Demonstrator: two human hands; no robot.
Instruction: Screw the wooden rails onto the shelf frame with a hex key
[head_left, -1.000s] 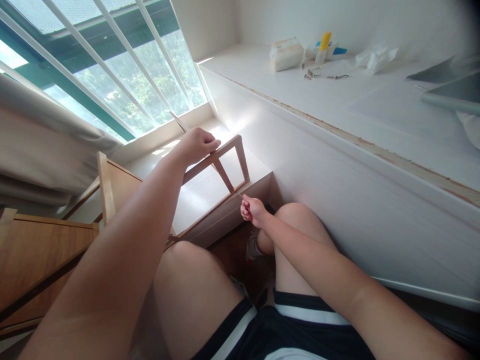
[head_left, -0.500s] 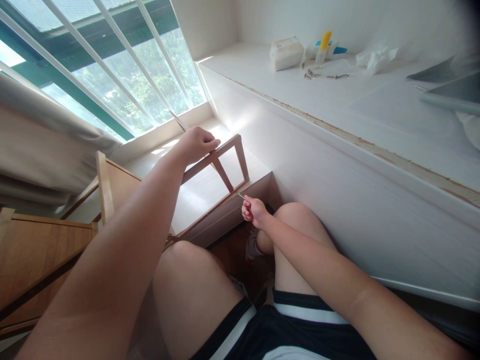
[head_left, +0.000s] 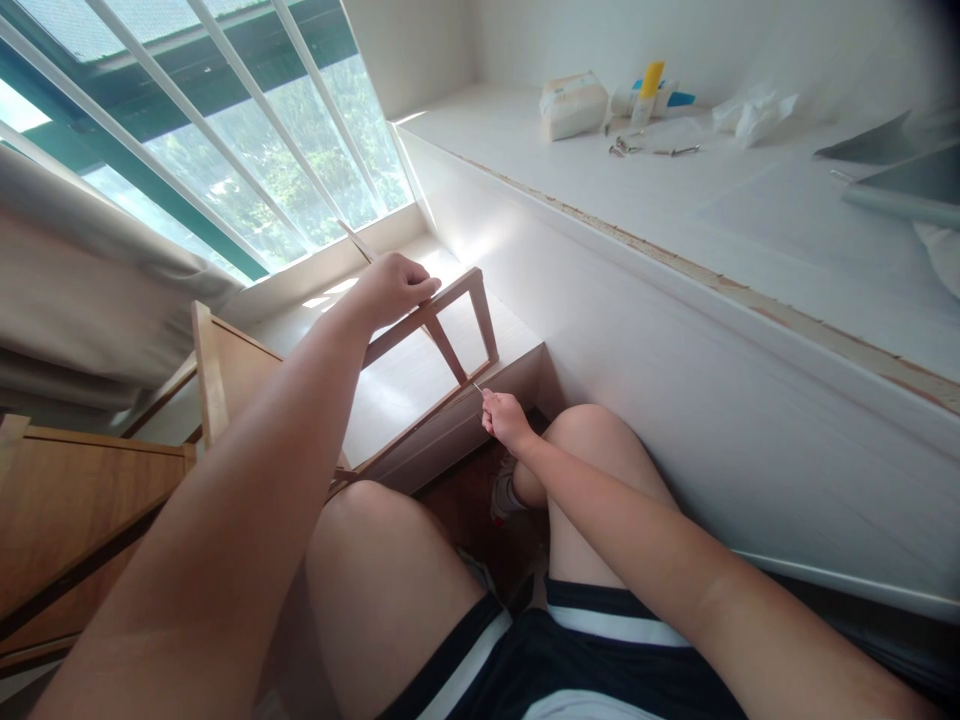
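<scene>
My left hand [head_left: 397, 288] is closed over the upper rail of a wooden frame [head_left: 447, 345], which stands on the low white ledge by the window. Slim slats join its two rails. At the lower rail, my right hand [head_left: 505, 418] grips a thin metal-shafted tool [head_left: 478, 389]. The shaft points up and left, its tip at the rail near the foot of a slat. Curled fingers hide the rest of the tool, so its exact kind does not show.
On the white shelf [head_left: 675, 210] at right lie several screws [head_left: 622, 147], a wrapped pack [head_left: 574, 105], a yellow-capped tube [head_left: 648, 92] and crumpled plastic [head_left: 752, 118]. Wooden panels [head_left: 90, 510] stand at left. The low ledge [head_left: 390, 400] meets the shelf's side wall.
My right hand has shifted slightly and turned at the wrist, with the tool still against the lower rail. My left hand and the frame hold their place.
</scene>
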